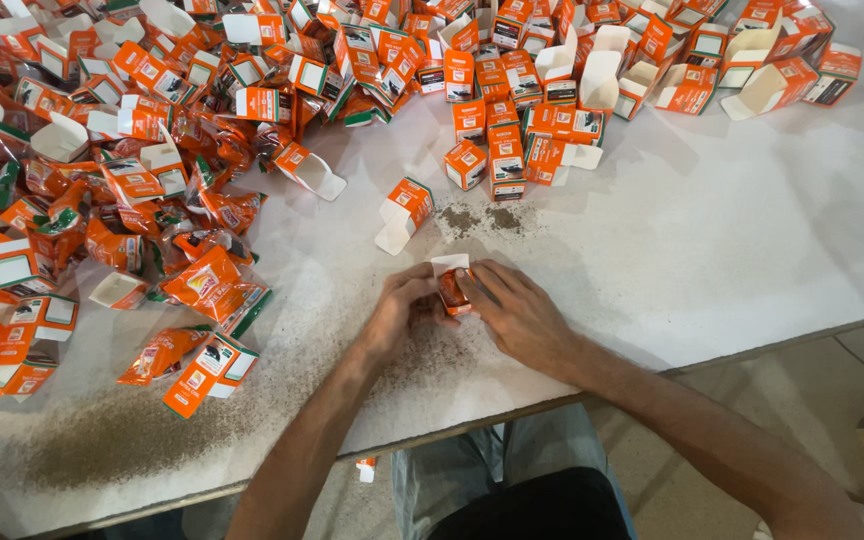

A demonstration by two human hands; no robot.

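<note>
A small orange carton [452, 285] stands on the pale worktop [712, 250] near its front edge, its white top flap open and tilted back. An orange sachet [451, 291] sits partly inside the open mouth, its lower part hidden within the carton.
</note>
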